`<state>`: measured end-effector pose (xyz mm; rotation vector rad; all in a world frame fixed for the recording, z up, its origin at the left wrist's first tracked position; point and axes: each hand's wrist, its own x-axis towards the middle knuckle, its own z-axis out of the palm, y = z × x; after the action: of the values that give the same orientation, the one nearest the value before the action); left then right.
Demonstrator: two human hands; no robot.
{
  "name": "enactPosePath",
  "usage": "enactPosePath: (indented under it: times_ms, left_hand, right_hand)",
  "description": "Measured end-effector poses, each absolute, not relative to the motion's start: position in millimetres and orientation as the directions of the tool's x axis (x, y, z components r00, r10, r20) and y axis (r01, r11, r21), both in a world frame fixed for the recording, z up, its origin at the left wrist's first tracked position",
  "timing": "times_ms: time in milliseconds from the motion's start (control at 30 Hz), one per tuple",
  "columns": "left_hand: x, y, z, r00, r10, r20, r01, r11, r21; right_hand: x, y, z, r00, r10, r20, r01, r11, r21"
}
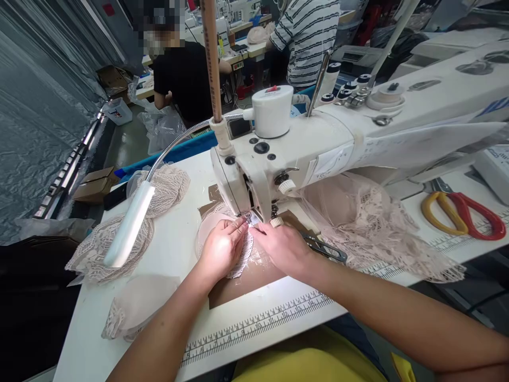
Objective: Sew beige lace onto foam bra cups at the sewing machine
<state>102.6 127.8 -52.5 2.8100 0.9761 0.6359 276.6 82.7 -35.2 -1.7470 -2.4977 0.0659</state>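
Observation:
A beige bra cup with lace (244,260) lies under the needle end of a white sewing machine (236,185). My left hand (222,248) presses on it just left of the presser foot (249,217), fingers closed together on the fabric. My right hand (284,246) is at the right of the foot, fingers closed with the tips at the fabric's edge; the exact grip is partly hidden. Under both hands is a brown sheet (234,293) on the white table. Beside my right hand lies a pair of dark thread snips (328,249).
Lace bundles (109,249) and a beige cup (145,297) sit at left, below a lamp on a flexible neck (131,225). More lace cups (366,223) and red-and-yellow scissors (463,215) lie at right. A printed ruler (258,324) runs along the front. Two people work behind.

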Motion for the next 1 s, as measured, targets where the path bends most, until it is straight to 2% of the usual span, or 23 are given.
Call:
enactPosePath:
  times_ms: [433,667,800,900,1000]
  left_hand:
    - [100,124,-52,0.648,0.729,0.220,0.711,-0.683,0.171]
    - [98,118,-50,0.600,0.782,0.171,0.775,-0.621,0.120]
    - [90,107,-36,0.464,0.877,0.123,0.863,-0.479,0.159]
    - [65,85,-16,0.413,0.908,0.074,0.874,-0.417,0.250]
    - [18,50,-4,0.343,0.929,0.141,0.880,-0.370,0.297]
  right_hand:
    - [279,81,-31,-0.343,0.939,0.037,0.930,0.345,-0.128]
    - [283,81,-49,-0.380,0.914,0.140,0.908,0.398,-0.129]
    - [285,83,-61,-0.373,0.898,0.231,0.902,0.410,-0.138]
    - [286,84,-64,-0.387,0.883,0.264,0.887,0.436,-0.156]
    - [288,82,-65,-0.395,0.880,0.264,0.879,0.446,-0.168]
